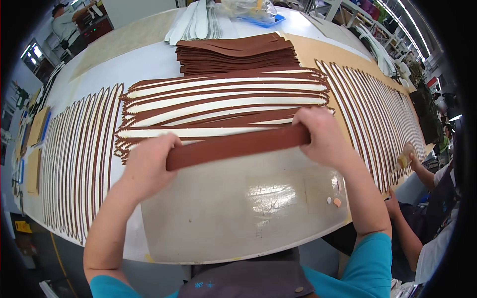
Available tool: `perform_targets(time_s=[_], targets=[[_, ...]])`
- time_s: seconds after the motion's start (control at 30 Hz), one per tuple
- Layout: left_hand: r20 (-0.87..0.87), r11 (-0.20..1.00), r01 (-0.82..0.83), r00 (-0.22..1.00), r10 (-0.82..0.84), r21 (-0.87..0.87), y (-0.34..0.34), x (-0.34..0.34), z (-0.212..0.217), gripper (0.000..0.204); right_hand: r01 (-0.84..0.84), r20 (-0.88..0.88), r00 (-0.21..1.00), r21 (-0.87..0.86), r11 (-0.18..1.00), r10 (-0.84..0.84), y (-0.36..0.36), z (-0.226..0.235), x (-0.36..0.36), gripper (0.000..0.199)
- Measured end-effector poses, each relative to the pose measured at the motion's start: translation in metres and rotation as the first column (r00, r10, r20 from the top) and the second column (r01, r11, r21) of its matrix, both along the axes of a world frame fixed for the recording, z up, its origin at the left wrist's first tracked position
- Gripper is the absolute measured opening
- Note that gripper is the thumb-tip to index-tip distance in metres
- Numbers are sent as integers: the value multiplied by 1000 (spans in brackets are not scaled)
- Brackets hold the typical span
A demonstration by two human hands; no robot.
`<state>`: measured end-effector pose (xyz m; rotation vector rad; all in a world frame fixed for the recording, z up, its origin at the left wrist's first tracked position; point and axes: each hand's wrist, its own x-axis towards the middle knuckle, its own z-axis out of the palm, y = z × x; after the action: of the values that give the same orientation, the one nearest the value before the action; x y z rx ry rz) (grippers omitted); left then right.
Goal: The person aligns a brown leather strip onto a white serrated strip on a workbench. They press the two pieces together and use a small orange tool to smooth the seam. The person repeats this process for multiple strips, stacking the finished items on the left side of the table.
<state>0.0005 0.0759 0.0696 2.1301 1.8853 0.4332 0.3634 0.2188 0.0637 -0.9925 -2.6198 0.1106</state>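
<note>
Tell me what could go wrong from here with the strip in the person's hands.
The brown strip is gripped only at its ends by the left hand and right hand, so its unsupported middle might sag or twist.

It overlaps the stacked brown-and-white strips in view; if it touched them, it could knock them askew.

A co-worker's hand appears close to the right forearm, so a bump seems possible.

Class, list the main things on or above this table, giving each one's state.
Strip: straight, held at both ends
Left hand: gripping strip
Right hand: gripping strip
Brown stack: piled
Middle strips: overlapping, unevenly spaced
Left row: laid side by side
Right row: laid side by side
Mat: flat, glossy
</note>
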Motion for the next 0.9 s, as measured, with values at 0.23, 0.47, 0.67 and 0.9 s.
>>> perform_targets(time_s=[0.23, 0.47, 0.67, 0.9], targets=[[-202, 981, 20, 979, 21, 195, 160, -28, 54, 38, 115, 18, 993, 119, 986, -118, 159, 47, -30, 49], [-529, 992, 74, 848, -11, 98, 262, -46, -20, 64, 287, 273, 931, -140, 948, -242, 243, -1, -44, 51], [-591, 956, 224, 803, -70, 191, 257, -47, -32, 67, 268, 300, 914, 55, 962, -272, 223, 12, -44, 51], [-474, 983, 163, 875, -102, 88, 267, -43, -32, 58, 265, 368, 892, 42, 963, -262, 254, -11, -47, 48]])
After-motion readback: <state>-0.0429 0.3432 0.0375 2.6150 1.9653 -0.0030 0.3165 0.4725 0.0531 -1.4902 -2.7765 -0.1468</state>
